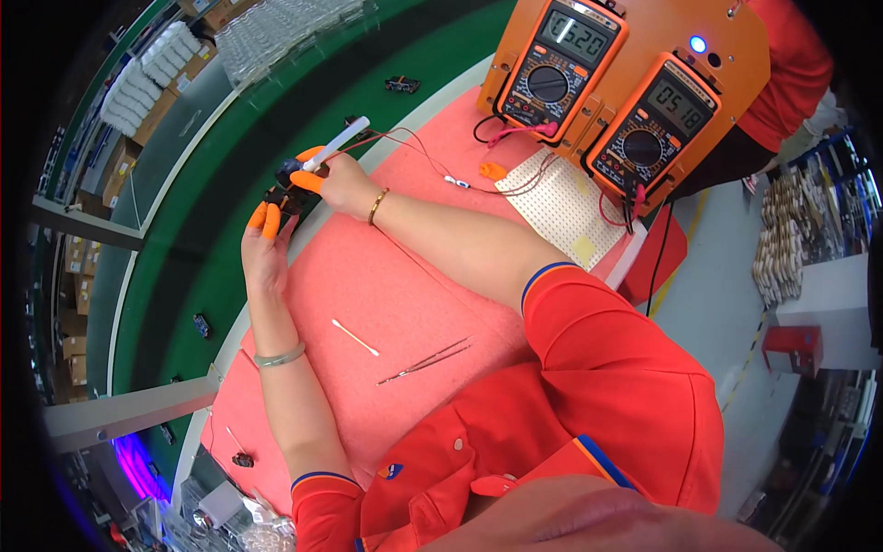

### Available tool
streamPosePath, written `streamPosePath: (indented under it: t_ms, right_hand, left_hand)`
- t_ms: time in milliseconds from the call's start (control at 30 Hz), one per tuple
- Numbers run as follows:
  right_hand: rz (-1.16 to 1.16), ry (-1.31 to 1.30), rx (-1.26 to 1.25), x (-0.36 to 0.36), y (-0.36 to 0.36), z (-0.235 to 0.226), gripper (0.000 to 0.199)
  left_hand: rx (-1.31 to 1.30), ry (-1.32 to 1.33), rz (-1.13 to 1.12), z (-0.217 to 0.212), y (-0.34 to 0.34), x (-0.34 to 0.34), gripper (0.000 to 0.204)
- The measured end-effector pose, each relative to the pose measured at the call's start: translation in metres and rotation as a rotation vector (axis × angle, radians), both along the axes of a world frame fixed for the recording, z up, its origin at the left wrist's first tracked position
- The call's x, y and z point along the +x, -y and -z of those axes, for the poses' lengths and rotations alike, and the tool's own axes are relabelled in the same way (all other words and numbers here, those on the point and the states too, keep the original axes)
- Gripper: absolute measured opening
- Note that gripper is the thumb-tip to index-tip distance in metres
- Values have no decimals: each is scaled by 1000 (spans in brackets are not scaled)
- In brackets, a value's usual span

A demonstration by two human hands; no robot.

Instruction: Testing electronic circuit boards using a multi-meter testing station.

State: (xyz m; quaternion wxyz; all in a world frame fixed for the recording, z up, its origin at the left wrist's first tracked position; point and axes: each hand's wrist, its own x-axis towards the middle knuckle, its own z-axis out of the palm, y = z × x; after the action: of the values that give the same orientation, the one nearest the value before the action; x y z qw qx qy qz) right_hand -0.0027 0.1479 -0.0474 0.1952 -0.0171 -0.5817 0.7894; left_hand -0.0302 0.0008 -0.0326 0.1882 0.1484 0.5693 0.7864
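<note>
My left hand (265, 256), with orange finger cots on its fingertips, is closed on the edge of a small black part (281, 197). Beside it, my right hand (342, 187), also in orange finger cots, grips a white pen-shaped tool (342, 142) slanting up to the right. The tool's lower end is hidden by the fingers near the black part. A thin red wire (405, 134) runs from around the right hand to a small white connector (455, 182). Both hands are over the green belt's edge, beyond the pink mat (405, 276).
Two orange multimeters (548, 83) stand on an orange board at upper right. Tweezers (423, 362) and a cotton swab (355, 338) lie on the mat. Small dark parts (401, 85) sit along the green belt (166, 294). A metal post (138, 411) crosses at left.
</note>
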Motion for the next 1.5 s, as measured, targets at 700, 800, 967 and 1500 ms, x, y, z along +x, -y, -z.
streamPosePath:
  t_ms: [700, 800, 967, 1500]
  right_hand:
    - [-149, -53, 131, 7, 2, 1, 26]
    - [-124, 1, 133, 7, 2, 1, 26]
    - [-141, -81, 100, 7, 3, 1, 25]
    - [-287, -57, -224, 4, -17, -11, 25]
  left_hand:
    - [-124, 48, -169, 7, 4, -5, 32]
    - [-201, -27, -187, 9, 0, -3, 33]
    - [-199, -37, -259, 8, -1, -2, 33]
    - [72, -195, -187, 10, 8, -9, 24]
